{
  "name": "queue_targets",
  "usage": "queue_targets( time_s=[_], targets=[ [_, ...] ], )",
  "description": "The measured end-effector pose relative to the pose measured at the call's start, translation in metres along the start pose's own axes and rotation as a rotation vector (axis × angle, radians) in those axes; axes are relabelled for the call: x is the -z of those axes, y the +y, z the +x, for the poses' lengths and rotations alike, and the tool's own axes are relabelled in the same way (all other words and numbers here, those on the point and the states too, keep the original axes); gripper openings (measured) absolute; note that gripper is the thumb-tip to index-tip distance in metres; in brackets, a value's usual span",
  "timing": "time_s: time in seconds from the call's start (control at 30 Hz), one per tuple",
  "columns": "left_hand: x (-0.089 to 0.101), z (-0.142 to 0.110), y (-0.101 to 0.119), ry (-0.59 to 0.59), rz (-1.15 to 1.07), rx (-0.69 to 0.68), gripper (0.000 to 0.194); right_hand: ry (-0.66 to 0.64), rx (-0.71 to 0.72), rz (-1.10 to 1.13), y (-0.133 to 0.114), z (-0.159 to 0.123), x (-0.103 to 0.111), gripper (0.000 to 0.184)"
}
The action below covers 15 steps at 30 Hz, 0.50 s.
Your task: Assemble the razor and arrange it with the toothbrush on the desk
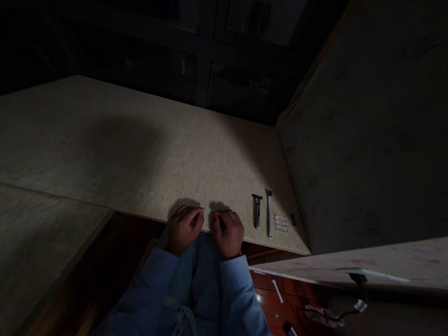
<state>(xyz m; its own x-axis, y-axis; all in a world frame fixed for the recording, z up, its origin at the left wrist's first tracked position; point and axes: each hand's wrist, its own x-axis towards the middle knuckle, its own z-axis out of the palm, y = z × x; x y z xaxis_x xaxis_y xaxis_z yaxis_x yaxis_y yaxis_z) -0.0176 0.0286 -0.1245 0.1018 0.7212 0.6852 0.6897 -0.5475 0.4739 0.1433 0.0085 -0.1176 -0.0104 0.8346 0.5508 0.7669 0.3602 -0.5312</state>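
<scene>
My left hand point(185, 229) rests on the front edge of the pale table point(193, 154), its fingers loosely curled in. Close beside it, my right hand point(227, 234) rests on the same edge, curled in the same way. Nothing shows in either hand. To the right of my right hand lies a razor point(257, 214) with a dark handle, apart from the fingers. A light-handled toothbrush point(270, 216) with a dark head lies alongside it. Farther right are a small clear plastic pack point(281, 223) and a small dark block point(293, 219).
A patterned wall panel point(374, 126) bounds the table on the right, and a dark window point(206, 42) stands behind it. Another pale surface point(5, 240) extends at the left. On the reddish floor lie a white strip point(277, 291) and a cable point(347, 315). The light is dim.
</scene>
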Motion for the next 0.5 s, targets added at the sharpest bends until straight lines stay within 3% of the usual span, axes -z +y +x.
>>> queue_targets(
  time_s=[0.5],
  targets=[
    [0.0013, -0.0035, 0.0, -0.009, 0.026, 0.012, 0.016, -0.01, -0.017, 0.032, -0.0002, -0.0009, 0.0005, 0.024]
  ],
)
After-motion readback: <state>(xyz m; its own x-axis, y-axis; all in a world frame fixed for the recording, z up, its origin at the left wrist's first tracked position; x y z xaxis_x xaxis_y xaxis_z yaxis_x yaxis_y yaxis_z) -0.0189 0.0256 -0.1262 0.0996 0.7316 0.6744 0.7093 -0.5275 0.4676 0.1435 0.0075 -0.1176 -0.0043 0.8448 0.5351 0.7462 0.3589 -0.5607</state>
